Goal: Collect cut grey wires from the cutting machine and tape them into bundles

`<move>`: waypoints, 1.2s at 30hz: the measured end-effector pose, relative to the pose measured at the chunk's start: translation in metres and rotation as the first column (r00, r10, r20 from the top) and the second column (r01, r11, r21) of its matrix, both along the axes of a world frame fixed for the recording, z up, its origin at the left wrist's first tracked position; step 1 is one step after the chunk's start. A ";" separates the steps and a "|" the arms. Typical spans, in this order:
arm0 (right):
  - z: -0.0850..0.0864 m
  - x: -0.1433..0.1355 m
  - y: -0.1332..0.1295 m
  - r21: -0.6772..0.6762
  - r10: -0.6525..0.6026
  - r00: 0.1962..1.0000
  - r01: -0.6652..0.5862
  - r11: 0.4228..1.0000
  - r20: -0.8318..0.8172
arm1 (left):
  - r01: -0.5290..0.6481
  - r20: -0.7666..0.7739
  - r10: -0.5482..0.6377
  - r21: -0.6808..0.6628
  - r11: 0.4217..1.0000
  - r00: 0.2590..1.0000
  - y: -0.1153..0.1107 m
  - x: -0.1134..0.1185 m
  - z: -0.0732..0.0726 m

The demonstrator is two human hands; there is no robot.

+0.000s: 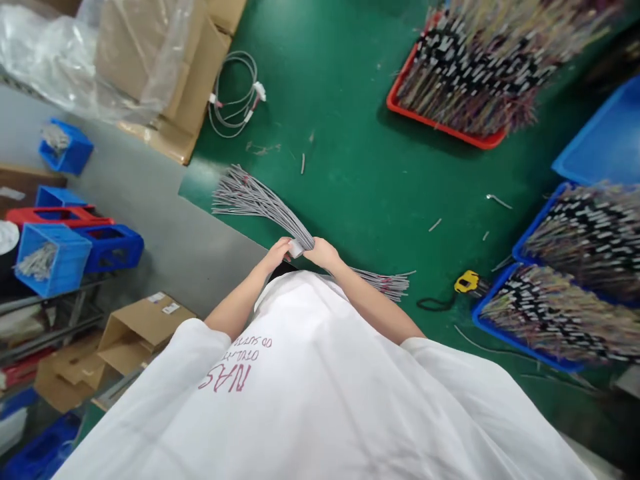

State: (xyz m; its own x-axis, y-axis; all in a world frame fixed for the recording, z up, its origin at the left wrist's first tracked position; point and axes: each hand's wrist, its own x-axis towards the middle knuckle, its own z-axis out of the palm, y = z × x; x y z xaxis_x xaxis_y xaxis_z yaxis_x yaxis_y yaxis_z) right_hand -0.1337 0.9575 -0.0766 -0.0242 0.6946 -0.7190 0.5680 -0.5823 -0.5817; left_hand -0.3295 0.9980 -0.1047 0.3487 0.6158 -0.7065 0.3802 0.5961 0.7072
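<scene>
A long bundle of grey cables (pixel 273 203) lies across the green table close to my body. Its fanned end points to the upper left, and the other end shows beyond my right forearm. My right hand (pixel 321 253) is closed around the middle of the bundle. Just beside it, my left hand (pixel 279 253) pinches a small whitish piece (pixel 295 249), perhaps tape or a label, against the cables. Its exact kind is too small to tell, and the fingertips are partly hidden.
At the upper right stands a red tray (pixel 440 127) heaped with wires; blue trays (pixel 525 350) of wires sit at right. A yellow tape measure (pixel 467 283) lies near them. A coiled cable (pixel 235 123) and cardboard box (pixel 193 100) are at upper left. Cable scraps (pixel 303 163) are scattered about.
</scene>
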 end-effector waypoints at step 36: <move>-0.003 -0.027 -0.009 -0.031 0.050 0.996 -0.047 0.998 0.074 | 0.119 -0.083 -0.092 0.423 0.898 0.992 -0.013 0.002 0.036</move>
